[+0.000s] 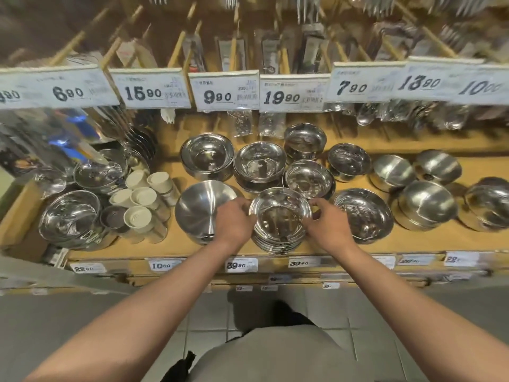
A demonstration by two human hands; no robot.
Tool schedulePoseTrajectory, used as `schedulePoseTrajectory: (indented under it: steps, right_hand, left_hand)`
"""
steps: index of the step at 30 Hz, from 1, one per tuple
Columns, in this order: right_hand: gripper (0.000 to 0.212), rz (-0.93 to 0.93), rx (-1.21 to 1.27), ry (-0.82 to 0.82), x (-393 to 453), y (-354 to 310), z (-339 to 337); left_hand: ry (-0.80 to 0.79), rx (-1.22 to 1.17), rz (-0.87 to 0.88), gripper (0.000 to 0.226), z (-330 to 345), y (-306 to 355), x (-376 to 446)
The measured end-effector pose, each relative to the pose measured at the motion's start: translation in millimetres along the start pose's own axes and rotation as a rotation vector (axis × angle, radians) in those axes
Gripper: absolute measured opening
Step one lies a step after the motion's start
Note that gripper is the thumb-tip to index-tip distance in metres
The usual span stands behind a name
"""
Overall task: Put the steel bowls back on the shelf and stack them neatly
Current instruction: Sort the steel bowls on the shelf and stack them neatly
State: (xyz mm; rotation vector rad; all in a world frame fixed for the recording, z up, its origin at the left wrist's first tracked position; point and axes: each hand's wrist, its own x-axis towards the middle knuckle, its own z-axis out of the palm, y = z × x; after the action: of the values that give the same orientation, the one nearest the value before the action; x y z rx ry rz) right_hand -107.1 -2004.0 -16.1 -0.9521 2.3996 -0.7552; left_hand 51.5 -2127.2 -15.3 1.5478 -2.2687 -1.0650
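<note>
A stack of shiny steel bowls (279, 220) stands at the front edge of the wooden shelf (429, 241). My left hand (235, 220) grips the stack's left rim and my right hand (326, 220) grips its right rim. Behind it stand more stacks of steel bowls: one at the back left (206, 157), one in the middle (260, 162), one just behind the held stack (309, 179). A matte steel bowl (199, 209) lies tilted to the left of my left hand.
Further bowls (363, 213) fill the shelf to the right, and white-lidded cups (140, 201) and wrapped bowls (71, 216) sit on the left. Price tags (224, 91) hang from the shelf above, with cutlery packs behind them. Tiled floor lies below.
</note>
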Motion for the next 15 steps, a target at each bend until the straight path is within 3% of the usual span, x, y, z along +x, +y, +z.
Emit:
schedulePoseTrajectory:
  steps: [3,10,15]
  right_hand:
    - [0.036,-0.013,-0.008,0.004,-4,-2,-1]
    - [0.054,0.017,-0.054,-0.014,-3,-11,-12]
    - [0.034,-0.023,0.014,-0.001,16,-31,-29]
  left_hand:
    - [-0.005,0.031,0.025,0.005,-2,2,-1]
    - [0.016,-0.017,0.048,0.015,-22,4,0]
    - [0.110,-0.035,-0.006,0.006,-57,3,19]
